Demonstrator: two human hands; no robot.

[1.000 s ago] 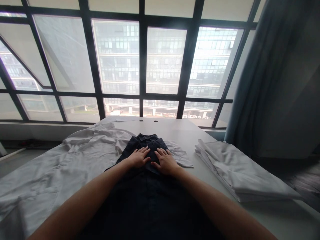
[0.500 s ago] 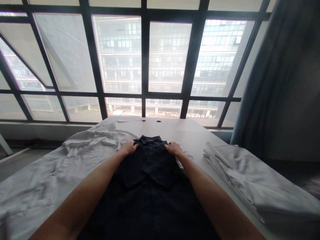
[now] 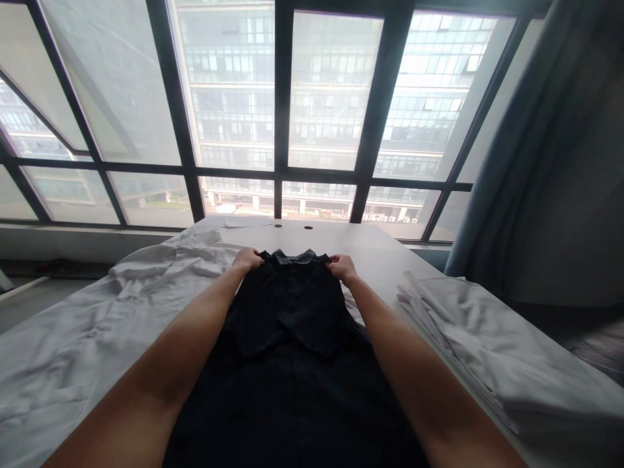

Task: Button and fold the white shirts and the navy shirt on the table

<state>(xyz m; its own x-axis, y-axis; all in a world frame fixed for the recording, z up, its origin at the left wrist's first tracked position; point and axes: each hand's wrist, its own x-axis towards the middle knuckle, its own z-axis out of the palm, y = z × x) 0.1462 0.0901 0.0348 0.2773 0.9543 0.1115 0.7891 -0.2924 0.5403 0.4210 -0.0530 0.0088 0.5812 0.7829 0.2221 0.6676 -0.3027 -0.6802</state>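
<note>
A dark navy collared shirt (image 3: 292, 292) is stretched out in front of me, its collar end farthest away and its sleeves crossing over the front. My left hand (image 3: 249, 259) pinches the shirt's left shoulder beside the collar. On the opposite shoulder, my right hand (image 3: 342, 266) grips the cloth between thumb and fingers. The collar (image 3: 294, 257) stands up between both hands. Toward me the lower part of the shirt spreads out dark, and its details are hard to make out.
Rumpled white cloth (image 3: 160, 286) covers the table's left side. A folded stack of white fabric (image 3: 507, 344) lies at the right. The white table (image 3: 380, 250) reaches toward large black-framed windows (image 3: 322, 97). A grey-blue curtain (image 3: 511, 143) hangs at the right.
Both hands have lifted the shirt's shoulders slightly and pulled them a little farther apart. The collar now looks more upright and the front buttons no longer show clearly. My view has tilted down.
</note>
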